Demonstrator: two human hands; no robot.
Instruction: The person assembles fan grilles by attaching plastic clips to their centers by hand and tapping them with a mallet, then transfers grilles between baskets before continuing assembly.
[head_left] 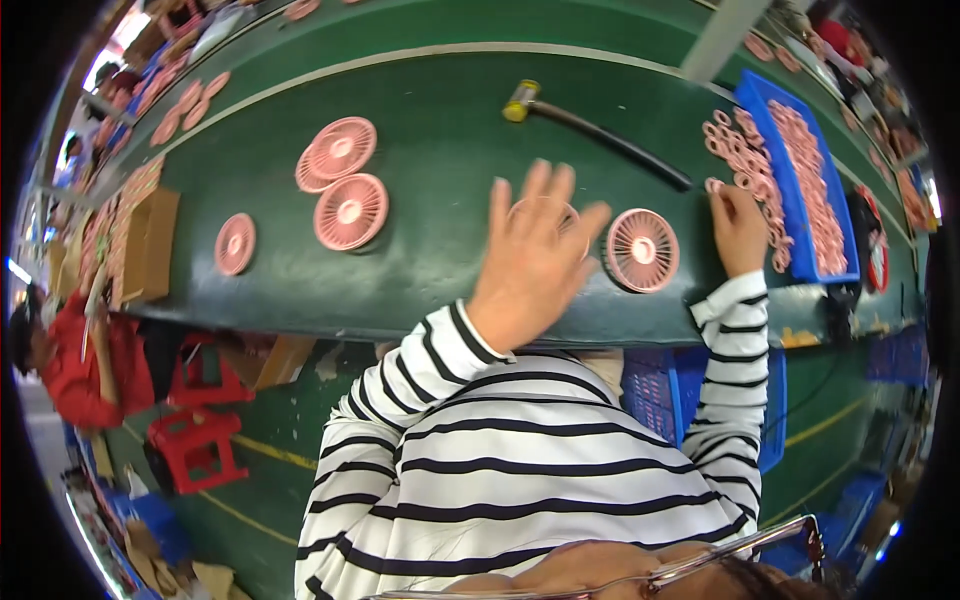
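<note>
My left hand is stretched over a round pink fan grille, its fingers spread and slightly blurred. The hand hides most of that grille, and I cannot tell whether it touches it. To its right a second pink fan grille lies flat on the green table, untouched. My right hand is closed at the near left side of a pile of small pink rings. Its fingertips pinch a small pink ring.
A blue tray full of small pink parts stands right of the ring pile. A yellow-headed mallet lies at the far middle. Several more fan grilles rest on the left. A cardboard box and a person in red are further left.
</note>
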